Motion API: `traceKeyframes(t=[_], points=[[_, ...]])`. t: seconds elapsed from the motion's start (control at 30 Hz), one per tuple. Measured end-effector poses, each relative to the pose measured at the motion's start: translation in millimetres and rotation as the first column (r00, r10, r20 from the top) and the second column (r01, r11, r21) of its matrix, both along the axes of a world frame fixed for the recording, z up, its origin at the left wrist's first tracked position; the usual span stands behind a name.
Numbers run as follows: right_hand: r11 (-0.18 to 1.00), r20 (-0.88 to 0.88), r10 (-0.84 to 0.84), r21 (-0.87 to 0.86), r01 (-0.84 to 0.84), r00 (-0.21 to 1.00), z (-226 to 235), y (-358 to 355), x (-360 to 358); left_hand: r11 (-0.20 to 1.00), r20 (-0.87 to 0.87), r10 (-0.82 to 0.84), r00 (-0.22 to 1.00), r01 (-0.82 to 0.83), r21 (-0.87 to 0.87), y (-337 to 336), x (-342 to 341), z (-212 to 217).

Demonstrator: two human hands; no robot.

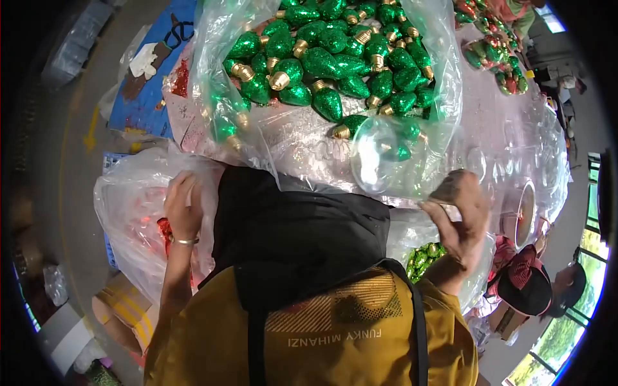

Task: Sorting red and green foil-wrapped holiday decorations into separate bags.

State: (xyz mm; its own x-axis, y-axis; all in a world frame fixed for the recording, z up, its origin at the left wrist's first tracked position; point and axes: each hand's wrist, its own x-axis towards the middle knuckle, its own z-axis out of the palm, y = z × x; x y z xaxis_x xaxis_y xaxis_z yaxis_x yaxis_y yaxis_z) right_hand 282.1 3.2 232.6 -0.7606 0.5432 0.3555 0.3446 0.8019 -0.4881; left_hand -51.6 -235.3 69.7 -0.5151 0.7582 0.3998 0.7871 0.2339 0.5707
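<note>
My left hand (183,207) is at the edge of a clear plastic bag (122,193) with red shiny pieces in it. Its fingers are curled together; what they hold, if anything, is hidden. On the right, my right hand (461,215), slightly blurred, has its fingers bent round what looks like the near end of a clear plastic tub (376,157). The tub's round end points toward a heap of green glitter bulb ornaments (328,61) with gold screw caps. These ornaments lie in a large open clear bag (454,71) in front of me.
A black cloth (302,225) covers my lap. Beside my right forearm is a bag of small green ornaments (423,257). Clear tubs (526,209) stand on the pink table cover (486,77). Scissors (177,31) lie far left, a cardboard box (125,309) near left. Other people (524,280) sit at right.
</note>
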Motion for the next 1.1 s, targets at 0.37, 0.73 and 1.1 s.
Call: traceKeyframes(t=[0.37,0.73,1.1], points=[[0.998,0.160,-0.054,-0.004,0.056,0.986,-44,-10,-5,0.619,-0.513,-0.768,0.383,0.651,-0.440,249,76,-8],[0.969,0.351,0.160,0.121,-0.214,0.923,-62,-1,-55,0.647,-0.267,-0.761,0.592,0.724,-0.240,288,62,-3],[0.798,0.001,-0.569,-0.242,0.553,0.822,-118,57,13,0.806,0.544,0.426,0.723,-0.577,0.135,-66,-59,-35]])
